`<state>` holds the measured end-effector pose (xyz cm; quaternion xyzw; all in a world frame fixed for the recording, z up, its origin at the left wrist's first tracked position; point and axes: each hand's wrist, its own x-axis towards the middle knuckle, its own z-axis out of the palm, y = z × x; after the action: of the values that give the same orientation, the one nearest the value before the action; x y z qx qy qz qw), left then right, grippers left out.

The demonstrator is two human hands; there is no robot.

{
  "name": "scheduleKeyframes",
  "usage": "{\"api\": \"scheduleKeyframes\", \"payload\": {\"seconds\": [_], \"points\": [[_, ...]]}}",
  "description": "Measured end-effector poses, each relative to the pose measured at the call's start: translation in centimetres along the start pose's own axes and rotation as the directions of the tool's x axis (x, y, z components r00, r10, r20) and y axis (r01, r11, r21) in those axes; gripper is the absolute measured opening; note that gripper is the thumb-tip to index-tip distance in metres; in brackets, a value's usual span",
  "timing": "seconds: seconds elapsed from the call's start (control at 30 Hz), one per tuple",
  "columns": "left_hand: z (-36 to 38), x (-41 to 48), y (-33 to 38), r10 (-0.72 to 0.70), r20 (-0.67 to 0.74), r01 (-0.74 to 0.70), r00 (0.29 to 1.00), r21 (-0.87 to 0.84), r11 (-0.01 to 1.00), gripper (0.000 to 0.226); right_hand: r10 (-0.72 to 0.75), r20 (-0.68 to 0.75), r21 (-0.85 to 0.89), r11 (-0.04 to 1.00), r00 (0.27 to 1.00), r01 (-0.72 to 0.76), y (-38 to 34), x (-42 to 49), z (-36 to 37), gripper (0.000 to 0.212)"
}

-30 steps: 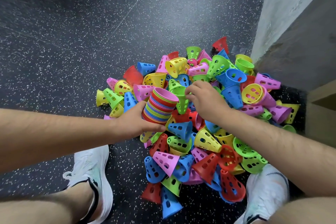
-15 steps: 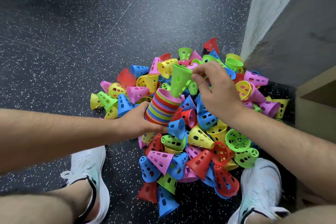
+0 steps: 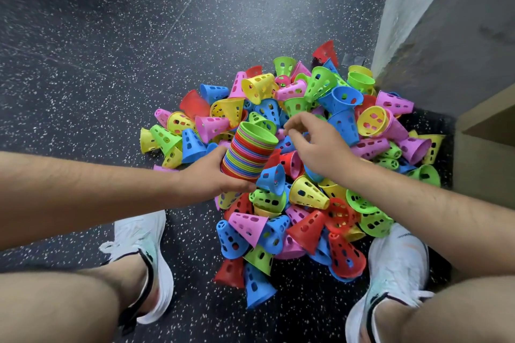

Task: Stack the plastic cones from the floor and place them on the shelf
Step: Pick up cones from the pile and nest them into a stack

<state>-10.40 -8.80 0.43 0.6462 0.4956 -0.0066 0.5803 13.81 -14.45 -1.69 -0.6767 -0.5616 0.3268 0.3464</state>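
Observation:
A heap of loose plastic cones (image 3: 315, 198) in red, blue, green, yellow and pink, all with holes in their sides, lies on the dark speckled floor. My left hand (image 3: 214, 175) grips a tilted stack of nested cones (image 3: 248, 153) from below; a green cone sits innermost, its rim on top. My right hand (image 3: 315, 145) hovers just right of the stack's mouth with its fingers loosely apart and nothing in them.
My two white shoes (image 3: 145, 256) (image 3: 390, 281) stand on either side of the heap's near end. A grey wall (image 3: 446, 22) rises at the right, and a wooden shelf edge (image 3: 485, 125) shows below it. Bare speckled floor (image 3: 139, 36) spreads left and beyond.
My right hand lifted a green cone from the heap, dropped it into the stack, and let go. The stack's top rim is now green instead of pink.

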Motion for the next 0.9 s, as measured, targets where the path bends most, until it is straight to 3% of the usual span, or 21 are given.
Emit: {"api": "scheduleKeyframes", "payload": {"seconds": [0.13,0.27,0.37,0.53,0.63,0.77,0.9], "points": [[-0.3,-0.5,-1.3,-0.016,-0.011,0.017,1.000,0.006,1.000,0.061,-0.007,0.286,-0.306,0.947,0.958,0.098,1.6,-0.5,1.3,0.020],[-0.6,-0.8,-2.5,-0.034,-0.001,0.034,0.999,0.010,0.999,0.066,0.040,0.489,-0.410,0.893,0.871,0.189,2.5,-0.6,2.4,0.038],[-0.8,-1.0,-2.9,-0.047,-0.003,0.047,0.999,0.027,0.999,0.067,0.045,0.549,-0.434,0.869,0.835,0.239,2.6,-0.8,2.7,0.040],[-1.0,-0.9,-3.2,-0.049,0.003,0.049,0.999,0.018,0.999,0.069,-0.014,0.440,-0.388,0.899,0.898,0.205,2.0,-0.5,2.0,0.038],[-1.0,-0.9,-3.1,-0.052,-0.002,0.052,0.999,0.012,0.999,0.065,0.035,0.294,-0.312,0.948,0.955,0.061,2.0,-0.2,0.9,0.038],[-0.9,-0.5,-2.9,-0.054,-0.009,0.054,0.999,0.018,0.998,0.067,0.097,0.191,-0.223,0.973,0.977,-0.053,2.0,0.3,-0.5,0.053],[-0.5,-0.1,-2.4,-0.050,0.005,0.050,0.999,0.016,0.999,0.069,-0.030,-0.002,-0.246,0.969,1.000,0.029,2.3,0.8,-1.8,0.024]]}}
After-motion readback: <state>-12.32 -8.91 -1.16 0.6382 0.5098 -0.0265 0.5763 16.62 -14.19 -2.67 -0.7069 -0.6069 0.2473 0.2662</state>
